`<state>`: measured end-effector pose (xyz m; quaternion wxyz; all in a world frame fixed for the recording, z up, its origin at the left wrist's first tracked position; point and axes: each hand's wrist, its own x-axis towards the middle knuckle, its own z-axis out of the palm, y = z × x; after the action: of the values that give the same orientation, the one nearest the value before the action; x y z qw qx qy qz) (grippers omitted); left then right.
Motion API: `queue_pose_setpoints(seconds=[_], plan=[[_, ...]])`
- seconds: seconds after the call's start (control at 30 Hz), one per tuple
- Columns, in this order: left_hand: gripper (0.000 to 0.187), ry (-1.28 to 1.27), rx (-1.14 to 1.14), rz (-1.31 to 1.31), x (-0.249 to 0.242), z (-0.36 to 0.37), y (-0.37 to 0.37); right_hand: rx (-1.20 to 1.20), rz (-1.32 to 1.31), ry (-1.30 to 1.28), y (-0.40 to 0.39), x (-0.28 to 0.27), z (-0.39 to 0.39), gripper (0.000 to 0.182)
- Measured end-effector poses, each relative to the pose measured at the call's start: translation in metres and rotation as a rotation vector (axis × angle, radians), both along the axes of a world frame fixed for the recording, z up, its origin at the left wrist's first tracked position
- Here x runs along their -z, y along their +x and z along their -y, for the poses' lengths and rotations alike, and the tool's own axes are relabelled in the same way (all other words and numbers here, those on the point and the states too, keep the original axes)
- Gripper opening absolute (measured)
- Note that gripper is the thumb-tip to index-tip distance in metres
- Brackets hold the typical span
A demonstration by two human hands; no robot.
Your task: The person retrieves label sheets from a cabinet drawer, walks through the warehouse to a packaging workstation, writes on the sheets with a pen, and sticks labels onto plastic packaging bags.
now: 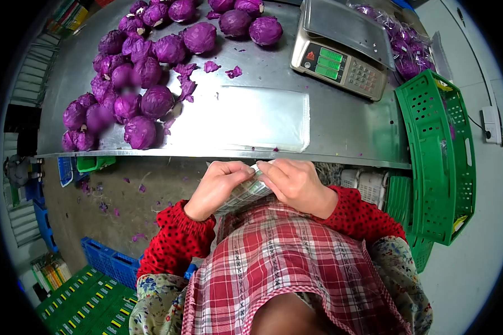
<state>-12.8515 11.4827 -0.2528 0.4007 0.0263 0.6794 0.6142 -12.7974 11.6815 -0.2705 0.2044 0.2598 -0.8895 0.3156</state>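
Just in front of the table edge, both hands come close together at chest height. My left hand (220, 187) pinches the upper edge of a pale, shiny sheet with a grid pattern (246, 194). On its other side, my right hand (294, 183) has thumb and fingers closed on the same edge. The sheet hangs down against the plaid apron, its lower part curving away beneath the hands. Beyond them on the metal table lies a flat stack of clear plastic bags (262, 117).
Many red cabbages (156, 101) cover the table's left side, with torn leaves (185, 84) beside them. A digital scale (343, 53) stands at the back right, near bagged cabbages (411, 50). Green crates (430, 111) are at the right; a blue pallet (110, 261) lies on the floor.
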Motion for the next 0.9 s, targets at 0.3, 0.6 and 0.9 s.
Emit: queue_pose_setpoints(seconds=[0.3, 0.6, 0.9], plan=[[0.019, -0.008, -0.012, 0.131, 0.032, 0.021, -0.027, 0.09, 0.064, -0.043, -0.014, 0.023, 0.025, 0.011], [0.021, -0.072, 0.364, -0.536, 0.112, -0.021, -0.106, 0.507, 0.738, -0.321, -0.14, 0.131, -0.071, 0.019], [0.017, -0.044, 0.404, -0.259, 0.11, -0.017, -0.112, 0.208, 0.255, 0.225, -0.113, 0.133, -0.061, 0.03]])
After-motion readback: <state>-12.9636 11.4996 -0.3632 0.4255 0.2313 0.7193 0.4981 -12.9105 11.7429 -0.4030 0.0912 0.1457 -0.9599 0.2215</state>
